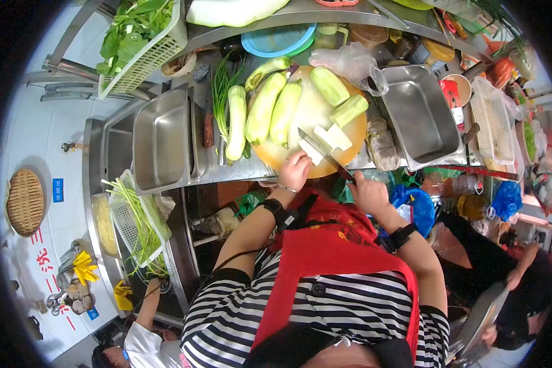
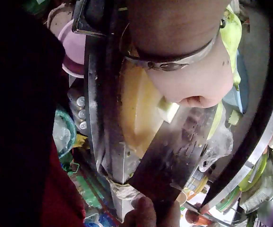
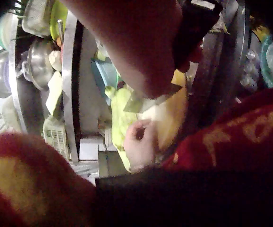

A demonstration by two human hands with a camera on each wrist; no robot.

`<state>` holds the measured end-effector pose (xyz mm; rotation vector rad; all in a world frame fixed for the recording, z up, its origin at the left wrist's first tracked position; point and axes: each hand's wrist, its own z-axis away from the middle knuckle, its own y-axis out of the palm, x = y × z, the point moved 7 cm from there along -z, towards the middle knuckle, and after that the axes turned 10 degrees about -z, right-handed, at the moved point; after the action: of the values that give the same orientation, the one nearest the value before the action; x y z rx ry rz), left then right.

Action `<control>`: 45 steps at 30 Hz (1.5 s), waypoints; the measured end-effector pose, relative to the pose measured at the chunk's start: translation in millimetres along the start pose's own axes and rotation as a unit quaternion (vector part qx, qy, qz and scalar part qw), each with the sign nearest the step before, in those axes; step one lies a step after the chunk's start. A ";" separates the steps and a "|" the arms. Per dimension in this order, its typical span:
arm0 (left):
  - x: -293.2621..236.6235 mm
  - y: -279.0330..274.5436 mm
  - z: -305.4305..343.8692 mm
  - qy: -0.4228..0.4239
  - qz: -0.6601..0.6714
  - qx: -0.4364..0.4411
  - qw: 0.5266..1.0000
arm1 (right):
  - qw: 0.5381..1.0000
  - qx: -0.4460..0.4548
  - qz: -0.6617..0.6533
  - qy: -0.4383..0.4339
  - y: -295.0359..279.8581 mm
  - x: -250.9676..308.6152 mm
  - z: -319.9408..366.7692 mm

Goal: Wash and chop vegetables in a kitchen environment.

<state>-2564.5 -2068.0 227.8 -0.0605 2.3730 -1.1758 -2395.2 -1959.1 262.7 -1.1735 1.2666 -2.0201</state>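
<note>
A round yellow cutting board (image 1: 272, 157) carries several pale green zucchini (image 1: 267, 110), and cut pieces (image 1: 339, 137) lie near its right side. My right hand (image 1: 370, 193) grips the handle of a cleaver (image 1: 330, 161), whose broad dark blade (image 2: 174, 151) shows wide in the left wrist view. The blade lies across the board between the cut pieces and my left hand (image 1: 295, 170). With curled fingers, my left hand holds a pale zucchini piece (image 1: 311, 151) close beside the blade. In the right wrist view, my left hand (image 3: 142, 144) appears beyond the right forearm.
Empty steel pans stand left (image 1: 161, 138) and right (image 1: 422, 113) of the board. Spring onions (image 1: 224, 92) lie at its left, a clear plastic bag (image 1: 352, 63) behind it. A shelf edge (image 1: 276, 21) runs overhead. Another person's arm (image 1: 147, 306) reaches toward a basket of greens (image 1: 135, 214).
</note>
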 end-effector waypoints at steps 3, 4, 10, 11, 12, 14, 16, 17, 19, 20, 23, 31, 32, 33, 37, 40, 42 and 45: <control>2.8 -0.8 -1.3 -0.017 0.022 0.004 1.000 | 1.000 -0.017 -0.025 0.002 -3.7 1.6 7.2; 2.7 -2.9 -1.2 -0.021 0.030 -0.004 0.999 | 1.000 -0.016 -0.027 -0.002 -7.5 5.7 11.2; 1.0 -2.2 -6.8 0.008 0.014 0.005 1.000 | 1.000 0.000 -0.014 -0.012 12.4 3.6 3.3; 0.7 -2.4 -7.3 0.009 0.013 0.016 1.000 | 1.000 -0.004 -0.016 -0.017 8.2 3.4 3.6; 1.1 -2.9 -8.7 0.010 0.012 0.027 1.000 | 1.000 -0.013 -0.022 -0.012 2.7 2.0 6.2; 8.5 -15.5 -20.3 -0.037 0.013 0.004 0.999 | 0.999 -0.034 -0.034 -0.003 -11.1 -1.0 13.3; 20.6 -31.0 -41.3 -0.091 0.068 -0.026 0.993 | 0.998 -0.043 -0.025 -0.024 -24.4 -0.3 19.9; 17.7 -45.3 -61.4 -0.090 0.023 -0.048 0.995 | 0.998 -0.044 -0.022 -0.032 -26.0 -0.4 25.6; 16.3 -42.3 -99.3 -0.056 0.064 0.003 0.996 | 0.998 -0.026 -0.008 -0.059 -19.5 -3.4 31.0; 10.2 -35.4 -116.7 -0.002 0.063 0.049 0.997 | 0.997 -0.020 0.000 -0.075 -16.0 -4.4 31.4; 1.7 12.0 -137.5 0.123 0.000 0.234 0.964 | 0.997 0.012 0.017 -0.078 1.1 -8.3 35.4; -13.7 93.7 -104.2 0.239 -0.148 0.415 0.865 | 0.998 0.044 -0.019 -0.040 -2.1 -10.1 38.5; -17.9 87.7 -105.5 0.242 -0.143 0.413 0.866 | 0.998 0.052 -0.022 -0.030 -4.5 -8.7 37.7; -20.4 78.7 -107.9 0.244 -0.137 0.411 0.868 | 0.998 0.060 -0.025 -0.020 -6.8 -8.3 37.3; -21.0 26.2 -134.5 0.183 -0.046 0.246 0.951 | 0.995 0.091 -0.033 0.004 -10.6 -12.8 32.6; -19.8 -28.6 -142.9 0.104 -0.007 0.083 0.991 | 0.996 0.076 -0.045 0.026 -15.6 -17.6 25.1; -15.6 -58.4 -137.0 0.065 -0.030 -0.002 0.997 | 0.997 0.049 -0.050 0.045 -23.6 -23.4 20.2; -2.4 -52.2 -107.6 -0.002 -0.015 -0.005 1.000 | 0.998 0.031 -0.038 0.045 -20.8 -25.1 8.3</control>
<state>-2618.9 -2020.8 323.3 -0.1021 2.3825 -1.1777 -2374.3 -1934.7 272.6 -1.1285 1.2099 -2.1741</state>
